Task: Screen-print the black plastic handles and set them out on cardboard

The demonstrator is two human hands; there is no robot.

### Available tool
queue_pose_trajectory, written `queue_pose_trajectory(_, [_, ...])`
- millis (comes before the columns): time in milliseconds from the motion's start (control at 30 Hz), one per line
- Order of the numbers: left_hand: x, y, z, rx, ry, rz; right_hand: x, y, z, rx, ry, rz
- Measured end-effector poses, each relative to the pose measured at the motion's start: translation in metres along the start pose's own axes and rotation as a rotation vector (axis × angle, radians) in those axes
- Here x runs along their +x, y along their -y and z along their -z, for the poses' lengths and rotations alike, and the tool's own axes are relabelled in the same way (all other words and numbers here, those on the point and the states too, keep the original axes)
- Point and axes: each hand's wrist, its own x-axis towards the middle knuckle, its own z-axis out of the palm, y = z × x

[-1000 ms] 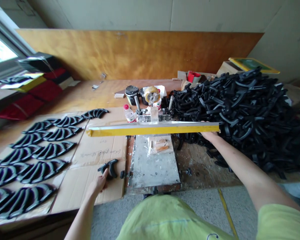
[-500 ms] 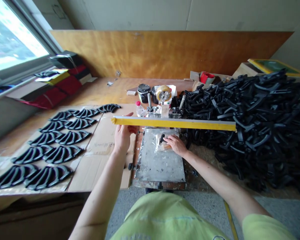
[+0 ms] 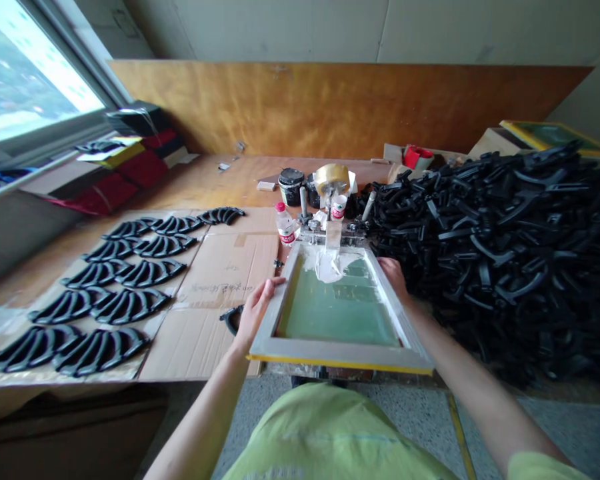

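A hinged screen-printing frame with a green mesh and a smear of white ink lies nearly flat over the metal print base in front of me. My left hand grips the frame's left rail, fingers curled over it. My right hand rests on the right rail, fingers bent over its edge. One black curved plastic part lies on the cardboard just left of my left hand.
A big heap of black plastic parts fills the table's right side. Several finished parts lie in rows on cardboard at left. Behind the frame stand a bottle, ink tin and tape roll.
The frame has swung down from raised and edge-on to nearly flat. My right hand left the print base and moved to the right rail; my left hand slid down the left rail.
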Motion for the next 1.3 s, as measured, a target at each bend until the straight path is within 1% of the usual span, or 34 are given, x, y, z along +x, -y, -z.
queue_pose_trajectory(67, [-0.007, 0.026, 0.003, 0.029, 0.044, 0.094, 0.020, 0.000, 0.009, 0.028, -0.107, -0.019])
queue_pose_trajectory(133, [-0.007, 0.052, 0.001, 0.029, 0.061, 0.160, 0.045, 0.018, 0.007, 0.054, -0.155, 0.060])
queue_pose_trajectory(167, [-0.006, 0.063, 0.000, 0.035, 0.061, 0.177, 0.057, 0.030, 0.002, 0.050, -0.136, 0.122])
queue_pose_trajectory(233, [-0.001, 0.081, -0.003, 0.057, 0.045, 0.177, 0.078, 0.057, -0.011, -0.004, -0.020, 0.208])
queue_pose_trajectory(300, [0.003, 0.092, -0.005, 0.072, 0.037, 0.164, 0.089, 0.077, -0.025, -0.081, 0.149, 0.216])
queue_pose_trajectory(367, [0.005, 0.098, -0.004, 0.076, 0.043, 0.168, 0.086, 0.087, -0.033, -0.153, 0.284, 0.206])
queue_pose_trajectory(433, [0.005, 0.100, -0.003, 0.071, 0.048, 0.187, 0.069, 0.089, -0.034, -0.183, 0.342, 0.260])
queue_pose_trajectory(500, [0.005, 0.101, -0.003, 0.063, 0.048, 0.199, 0.045, 0.085, -0.027, -0.156, 0.368, 0.391])
queue_pose_trajectory(567, [0.005, 0.102, -0.003, 0.064, 0.043, 0.202, 0.026, 0.080, -0.015, -0.089, 0.410, 0.535])
queue_pose_trajectory(633, [0.004, 0.102, -0.003, 0.073, 0.037, 0.196, 0.019, 0.075, -0.004, -0.021, 0.456, 0.615])
queue_pose_trajectory(667, [0.004, 0.102, -0.003, 0.078, 0.035, 0.190, 0.020, 0.073, 0.000, 0.005, 0.475, 0.621])
queue_pose_trajectory(733, [0.004, 0.101, -0.003, 0.085, 0.030, 0.180, 0.029, 0.073, 0.003, 0.029, 0.470, 0.569])
queue_pose_trajectory(800, [0.003, 0.099, -0.003, 0.088, 0.026, 0.175, 0.036, 0.074, -0.002, 0.014, 0.395, 0.483])
queue_pose_trajectory(833, [0.003, 0.098, -0.003, 0.088, 0.025, 0.175, 0.035, 0.076, -0.006, 0.001, 0.350, 0.461])
queue_pose_trajectory(900, [0.003, 0.097, -0.002, 0.091, 0.027, 0.181, 0.025, 0.077, -0.013, -0.004, 0.292, 0.491])
queue_pose_trajectory(967, [0.003, 0.095, -0.003, 0.100, 0.028, 0.191, 0.011, 0.076, -0.016, 0.028, 0.305, 0.565])
queue_pose_trajectory(1033, [0.002, 0.091, -0.004, 0.104, 0.023, 0.202, 0.005, 0.077, -0.014, 0.072, 0.339, 0.592])
queue_pose_trajectory(1100, [0.000, 0.082, -0.004, 0.087, 0.021, 0.221, 0.015, 0.080, -0.011, 0.094, 0.340, 0.531])
queue_pose_trajectory(1200, [-0.004, 0.060, -0.002, 0.033, 0.041, 0.242, 0.056, 0.085, -0.006, 0.076, 0.258, 0.356])
queue_pose_trajectory(1267, [-0.005, 0.040, 0.001, -0.002, 0.047, 0.220, 0.085, 0.079, -0.001, 0.044, 0.188, 0.244])
queue_pose_trajectory(1300, [-0.004, 0.030, 0.002, -0.013, 0.045, 0.202, 0.097, 0.071, 0.002, 0.034, 0.148, 0.192])
